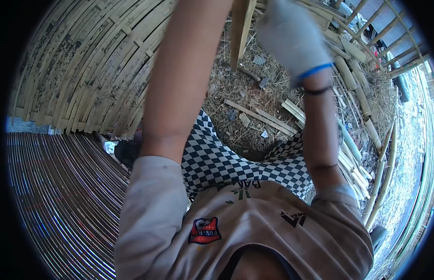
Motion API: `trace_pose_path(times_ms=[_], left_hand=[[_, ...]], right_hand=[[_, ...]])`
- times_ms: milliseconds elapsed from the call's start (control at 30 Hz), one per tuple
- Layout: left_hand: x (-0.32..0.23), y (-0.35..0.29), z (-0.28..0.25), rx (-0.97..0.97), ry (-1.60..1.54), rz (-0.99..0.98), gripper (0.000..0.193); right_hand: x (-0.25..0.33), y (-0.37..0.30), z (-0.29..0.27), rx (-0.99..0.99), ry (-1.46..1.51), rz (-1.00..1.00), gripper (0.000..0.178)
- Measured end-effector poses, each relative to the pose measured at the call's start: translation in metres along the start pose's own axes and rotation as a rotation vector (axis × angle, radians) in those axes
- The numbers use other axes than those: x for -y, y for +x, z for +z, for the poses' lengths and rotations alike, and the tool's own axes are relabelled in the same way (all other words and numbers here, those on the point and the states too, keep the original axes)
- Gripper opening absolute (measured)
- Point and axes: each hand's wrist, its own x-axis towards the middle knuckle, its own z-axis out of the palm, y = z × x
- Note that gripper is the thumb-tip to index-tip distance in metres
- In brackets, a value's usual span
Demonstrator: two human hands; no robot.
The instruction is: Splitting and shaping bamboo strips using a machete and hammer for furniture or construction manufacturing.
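Note:
My left forearm [179, 79] reaches up past the top edge, so my left hand is out of view. My right hand [294, 39] wears a white knitted glove with a blue cuff, and a dark band circles the wrist. It is smeared by motion and its fingers are not clear. Between the arms, a split bamboo piece [239, 37] comes down from the top edge, left of the glove; whether a hand grips it is hidden. Below it, a hammer-like tool [262, 82] with a metal head lies on the littered ground.
Woven bamboo slats [95, 56] curve along the upper left, above a dark ribbed surface [63, 200]. Loose bamboo strips [260, 117] lie on the shavings before my checkered trousers [221, 158]. Bamboo poles [347, 74] lie at right, below a bamboo railing [403, 42].

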Motion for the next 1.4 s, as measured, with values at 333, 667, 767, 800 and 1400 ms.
trace_pose_path(times_ms=[333,667,767,800,1400], left_hand=[[0.017,-0.192,0.062,0.175,-0.48,-0.628,0.088],[0.03,-0.163,0.053,0.487,-0.61,-0.524,0.055],[0.058,-0.178,0.051,0.352,-0.622,-0.557,0.038],[0.065,-0.18,0.049,0.356,-0.62,-0.561,0.038],[0.102,-0.206,0.015,0.03,-0.63,-0.646,0.033]], right_hand=[[-0.096,-0.126,0.243,0.396,0.154,0.417,0.038],[-0.072,-0.121,0.245,0.359,0.17,0.451,0.034],[-0.058,-0.12,0.252,0.367,0.22,0.454,0.036],[-0.057,-0.122,0.258,0.371,0.223,0.457,0.036],[-0.039,-0.09,0.306,0.526,0.868,0.828,0.04]])
